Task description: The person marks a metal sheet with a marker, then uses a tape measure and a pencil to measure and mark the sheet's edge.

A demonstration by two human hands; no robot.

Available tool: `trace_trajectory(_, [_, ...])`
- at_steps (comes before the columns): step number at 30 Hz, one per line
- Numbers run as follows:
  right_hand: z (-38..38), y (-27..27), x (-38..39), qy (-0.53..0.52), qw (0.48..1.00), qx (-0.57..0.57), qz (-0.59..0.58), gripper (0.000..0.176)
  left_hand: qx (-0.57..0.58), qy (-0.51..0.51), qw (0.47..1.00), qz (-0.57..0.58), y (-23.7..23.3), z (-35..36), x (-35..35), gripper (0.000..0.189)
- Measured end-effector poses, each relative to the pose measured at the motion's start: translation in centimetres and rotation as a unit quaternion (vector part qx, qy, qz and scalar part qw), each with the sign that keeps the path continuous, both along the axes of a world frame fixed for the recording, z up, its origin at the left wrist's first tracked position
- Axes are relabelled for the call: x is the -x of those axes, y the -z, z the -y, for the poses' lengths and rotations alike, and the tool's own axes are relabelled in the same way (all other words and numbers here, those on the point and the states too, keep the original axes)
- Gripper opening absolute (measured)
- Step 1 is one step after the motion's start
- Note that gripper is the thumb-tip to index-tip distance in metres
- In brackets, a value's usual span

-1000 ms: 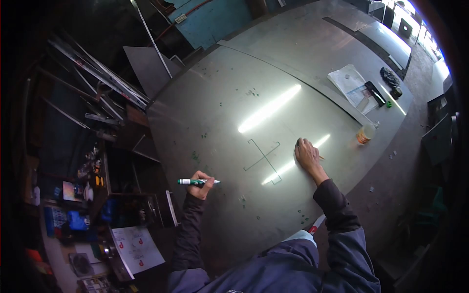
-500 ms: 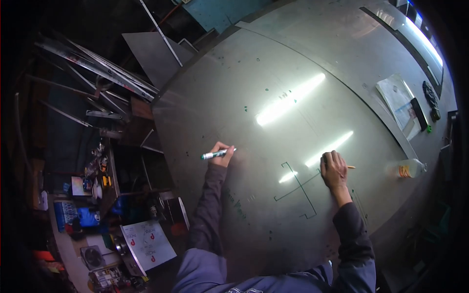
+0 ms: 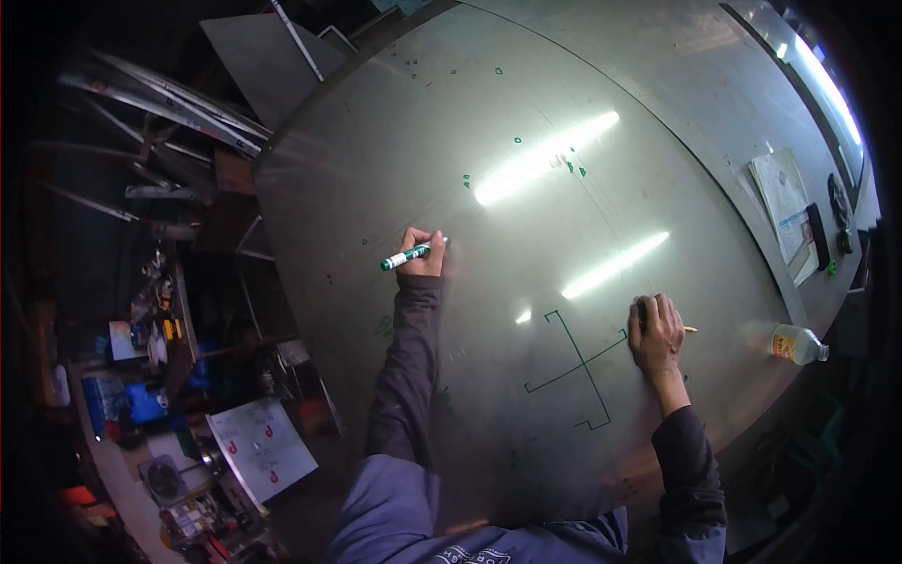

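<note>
A green-and-white marker is held in my left hand, its tip pointing right, close over a large grey metal sheet. My right hand rests on the sheet with fingers curled. An orange pencil sticks out from its outer side, and something dark shows between thumb and forefinger. Left of that hand, green lines form a crossed figure with hooked ends. Small green letters and circles are marked farther up the sheet.
A clear bottle lies on its side near the right edge. Papers and a dark bundle lie at the far right. Metal lengths stick out at the left, above a cluttered bench with a white printed panel.
The view has shifted, so the sheet's markings sit differently in the frame. My left hand has moved farther up the sheet with the marker. My right hand stays beside the crossed figure.
</note>
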State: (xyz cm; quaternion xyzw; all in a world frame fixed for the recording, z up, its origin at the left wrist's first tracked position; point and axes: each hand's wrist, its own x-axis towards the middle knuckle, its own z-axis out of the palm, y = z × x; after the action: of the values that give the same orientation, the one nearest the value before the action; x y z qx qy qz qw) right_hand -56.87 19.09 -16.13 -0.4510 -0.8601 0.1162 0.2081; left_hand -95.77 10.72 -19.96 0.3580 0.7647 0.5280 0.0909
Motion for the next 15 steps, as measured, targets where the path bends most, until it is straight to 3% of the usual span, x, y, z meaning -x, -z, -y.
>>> trace_trajectory(5, [0.1, 0.3, -0.1, -0.026, 1.0, -0.014, 0.0, 0.009, -0.024, -0.014, 0.999, 0.03, 0.7, -0.6, 1.0, 0.026])
trace_trajectory(9, [0.4, 0.5, -0.3, -0.015, 1.0, -0.002, 0.005, 0.01, -0.042, -0.026, 0.992, 0.118, 2.0, -1.0, 2.3, 0.031])
trace_trajectory(13, [0.2, 0.7, -0.7, -0.031, 1.0, 0.001, 0.005, 0.01, -0.152, -0.085, 0.968, 0.182, -0.9, 1.7, -1.7, 0.024])
trace_trajectory(15, [-1.5, 0.4, -1.3, -0.097, 0.991, 0.08, 0.037, 0.013, -0.13, -0.099, 0.979, 0.121, -0.1, 4.5, -3.3, 0.024])
